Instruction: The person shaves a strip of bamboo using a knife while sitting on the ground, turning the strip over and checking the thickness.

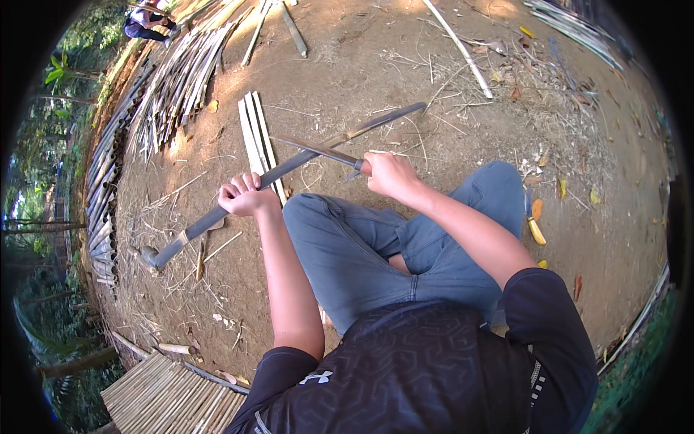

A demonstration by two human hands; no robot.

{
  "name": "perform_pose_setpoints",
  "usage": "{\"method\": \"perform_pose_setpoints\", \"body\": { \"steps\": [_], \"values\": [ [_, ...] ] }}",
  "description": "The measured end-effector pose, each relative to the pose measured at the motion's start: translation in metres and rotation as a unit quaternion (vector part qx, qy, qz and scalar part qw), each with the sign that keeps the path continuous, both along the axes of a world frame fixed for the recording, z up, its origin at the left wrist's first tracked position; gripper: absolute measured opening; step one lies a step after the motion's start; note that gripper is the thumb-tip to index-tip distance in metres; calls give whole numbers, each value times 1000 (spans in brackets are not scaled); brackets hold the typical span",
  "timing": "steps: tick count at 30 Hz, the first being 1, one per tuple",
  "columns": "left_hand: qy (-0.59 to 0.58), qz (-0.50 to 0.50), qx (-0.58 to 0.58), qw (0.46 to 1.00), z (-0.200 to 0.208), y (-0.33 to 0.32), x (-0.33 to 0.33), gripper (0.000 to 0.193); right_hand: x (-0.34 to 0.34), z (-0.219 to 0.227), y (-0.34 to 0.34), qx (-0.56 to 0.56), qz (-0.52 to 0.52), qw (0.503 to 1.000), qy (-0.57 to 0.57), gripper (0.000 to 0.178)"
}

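My left hand (244, 196) is closed around a long dark bamboo strip (210, 220), which slants from lower left to upper right in front of my crossed legs. Its lower end lies by a short stub (150, 254) on the dirt. In my right hand (390, 173) is the handle of a machete (318, 148). The blade points left and crosses the bamboo strip between my hands; whether it touches cannot be made out. Just beyond my left hand, pale split bamboo strips (251, 134) lie on the ground.
A knife with a yellow handle (536, 231) lies right of my knee. Piled bamboo lengths (181, 83) stretch along the left, and a slatted bamboo panel (170, 398) is at lower left. More strips (575, 32) lie far right. Another person (148, 22) is at the far left.
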State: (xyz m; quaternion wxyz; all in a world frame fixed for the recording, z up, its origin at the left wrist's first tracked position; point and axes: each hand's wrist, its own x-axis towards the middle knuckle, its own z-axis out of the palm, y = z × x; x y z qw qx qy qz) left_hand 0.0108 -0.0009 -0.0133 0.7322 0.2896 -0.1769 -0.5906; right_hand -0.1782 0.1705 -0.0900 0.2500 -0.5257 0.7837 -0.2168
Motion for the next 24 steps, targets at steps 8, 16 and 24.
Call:
{"method": "perform_pose_setpoints", "body": {
  "steps": [8,16,24],
  "values": [
    [-7,-16,-4,1000,-3,2,2,33,-8,4,-1,44,11,998,33,18],
    [-6,-4,-16,1000,4,3,0,34,-26,-26,8,33,-56,998,-28,17],
    [-34,0,-13,999,22,2,-13,35,-35,-46,16,3,-159,985,-63,16]
  ]
}}
